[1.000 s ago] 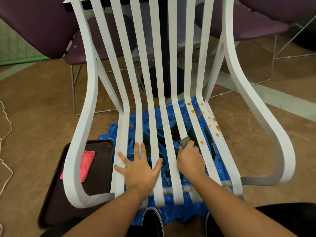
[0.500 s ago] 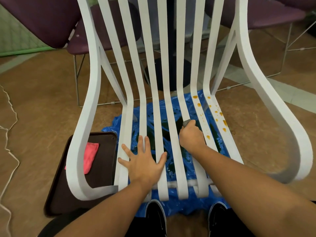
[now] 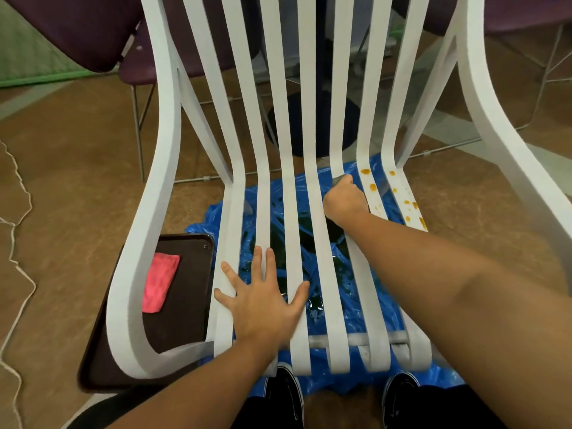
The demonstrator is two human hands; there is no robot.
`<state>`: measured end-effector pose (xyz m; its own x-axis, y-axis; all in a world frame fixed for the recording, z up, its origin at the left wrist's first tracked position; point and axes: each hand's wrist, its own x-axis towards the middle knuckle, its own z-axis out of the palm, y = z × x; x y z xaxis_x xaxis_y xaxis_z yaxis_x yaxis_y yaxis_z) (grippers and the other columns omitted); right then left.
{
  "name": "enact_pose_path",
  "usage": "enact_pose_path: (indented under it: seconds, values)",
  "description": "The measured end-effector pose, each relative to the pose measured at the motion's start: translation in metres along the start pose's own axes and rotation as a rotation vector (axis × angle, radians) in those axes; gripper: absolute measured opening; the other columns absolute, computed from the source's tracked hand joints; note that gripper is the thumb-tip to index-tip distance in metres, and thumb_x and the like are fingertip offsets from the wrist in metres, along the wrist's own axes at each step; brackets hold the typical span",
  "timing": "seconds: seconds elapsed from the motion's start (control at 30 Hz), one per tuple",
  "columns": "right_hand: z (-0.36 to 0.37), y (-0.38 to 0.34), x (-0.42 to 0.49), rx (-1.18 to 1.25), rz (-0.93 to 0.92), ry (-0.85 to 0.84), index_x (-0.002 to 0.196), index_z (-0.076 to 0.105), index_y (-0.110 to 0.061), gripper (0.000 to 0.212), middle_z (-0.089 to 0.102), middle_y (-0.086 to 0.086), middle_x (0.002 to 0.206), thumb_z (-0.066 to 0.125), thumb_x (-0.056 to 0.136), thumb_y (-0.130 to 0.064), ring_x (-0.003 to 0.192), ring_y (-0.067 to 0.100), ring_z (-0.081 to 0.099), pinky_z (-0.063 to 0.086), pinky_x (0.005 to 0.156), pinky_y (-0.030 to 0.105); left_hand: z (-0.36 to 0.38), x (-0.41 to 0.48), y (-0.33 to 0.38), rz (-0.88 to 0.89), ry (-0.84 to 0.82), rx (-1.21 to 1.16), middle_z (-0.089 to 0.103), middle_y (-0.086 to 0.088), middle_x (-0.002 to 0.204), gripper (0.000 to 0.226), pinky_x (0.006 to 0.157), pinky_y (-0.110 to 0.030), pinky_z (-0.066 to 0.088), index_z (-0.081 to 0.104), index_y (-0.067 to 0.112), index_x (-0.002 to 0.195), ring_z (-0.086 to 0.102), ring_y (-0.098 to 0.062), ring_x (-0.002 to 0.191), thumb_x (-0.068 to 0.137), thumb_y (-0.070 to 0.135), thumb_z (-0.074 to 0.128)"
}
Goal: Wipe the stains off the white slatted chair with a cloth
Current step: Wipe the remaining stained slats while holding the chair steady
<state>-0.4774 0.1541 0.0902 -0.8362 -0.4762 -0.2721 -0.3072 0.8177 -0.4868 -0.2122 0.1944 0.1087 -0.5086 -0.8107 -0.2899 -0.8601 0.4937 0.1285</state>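
Note:
The white slatted chair [image 3: 173, 125] fills the view, its seat slats running toward me. Orange stains [image 3: 373, 187] dot the two rightmost slats near the bend into the backrest. My right hand [image 3: 345, 201] is curled round a grey cloth [image 3: 338, 180], only a corner of which shows, pressed on a slat just left of the stains. My left hand [image 3: 263, 301] lies flat with spread fingers on the left seat slats near the front edge.
A blue plastic sheet [image 3: 353, 308] with dark wet patches lies under the seat. A dark tray [image 3: 182, 308] holding a pink cloth [image 3: 159, 281] sits on the floor at the left. Purple chairs [image 3: 77, 26] and a black table base [image 3: 309, 125] stand behind. A white cord [image 3: 18, 196] trails at far left.
My right hand has slid the grey cloth up the slat away from me, toward the backrest bend. The left hand has stayed flat on the left slats.

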Motion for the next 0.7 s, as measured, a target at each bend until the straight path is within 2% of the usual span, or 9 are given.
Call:
enact_pose_path:
  seconds: [0.17, 0.3, 0.4, 0.5, 0.57, 0.7]
  values:
    - [-0.001, -0.013, 0.028, -0.034, 0.031, -0.066, 0.137, 0.029, -0.005, 0.047, 0.061, 0.017, 0.117, 0.048, 0.096, -0.016, 0.105, 0.034, 0.062, 0.045, 0.071, 0.039, 0.000, -0.002, -0.002, -0.007, -0.013, -0.002, -0.021, 0.014, 0.167, 0.097, 0.113, -0.073, 0.010, -0.012, 0.034, 0.160, -0.022, -0.046, 0.149, 0.083, 0.088, 0.012]
    - [-0.002, -0.021, 0.043, -0.034, 0.046, -0.058, 0.140, 0.027, -0.004, 0.051, 0.060, 0.019, 0.121, 0.050, 0.095, -0.015, 0.109, 0.035, 0.062, 0.047, 0.074, 0.040, -0.001, 0.001, -0.001, -0.009, -0.020, -0.002, -0.024, 0.016, 0.166, 0.097, 0.113, -0.072, 0.010, -0.015, 0.036, 0.160, -0.025, -0.045, 0.149, 0.083, 0.089, 0.011]
    - [0.001, -0.022, 0.047, -0.041, 0.027, -0.030, 0.134, 0.030, -0.005, 0.043, 0.061, 0.019, 0.120, 0.047, 0.100, -0.025, 0.109, 0.034, 0.062, 0.046, 0.074, 0.040, -0.002, 0.002, -0.001, -0.007, -0.020, -0.005, -0.024, 0.017, 0.165, 0.097, 0.114, -0.072, 0.011, -0.015, 0.036, 0.159, -0.026, -0.044, 0.149, 0.083, 0.090, 0.011]
    - [0.001, -0.021, 0.049, -0.031, -0.002, -0.020, 0.129, 0.034, -0.010, 0.038, 0.060, 0.017, 0.120, 0.034, 0.106, -0.040, 0.108, 0.034, 0.062, 0.049, 0.076, 0.041, -0.002, 0.002, -0.002, -0.006, -0.019, 0.001, -0.023, 0.016, 0.166, 0.097, 0.114, -0.072, 0.011, -0.015, 0.036, 0.159, -0.025, -0.044, 0.149, 0.082, 0.090, 0.011]
    - [-0.001, -0.022, 0.048, -0.052, -0.026, -0.041, 0.132, 0.035, -0.012, 0.036, 0.057, 0.017, 0.123, 0.031, 0.107, -0.037, 0.111, 0.036, 0.061, 0.051, 0.083, 0.044, -0.001, 0.002, -0.002, -0.005, -0.018, -0.001, -0.023, 0.016, 0.166, 0.097, 0.114, -0.072, 0.011, -0.015, 0.036, 0.159, -0.026, -0.044, 0.148, 0.082, 0.090, 0.010]
    - [-0.004, -0.019, 0.043, -0.027, -0.012, -0.059, 0.132, 0.035, -0.010, 0.033, 0.056, 0.015, 0.125, 0.032, 0.107, -0.031, 0.113, 0.034, 0.059, 0.050, 0.087, 0.045, -0.001, 0.002, -0.002, -0.006, -0.016, -0.007, -0.023, 0.017, 0.166, 0.098, 0.113, -0.072, 0.010, -0.014, 0.036, 0.160, -0.026, -0.044, 0.148, 0.082, 0.090, 0.011]
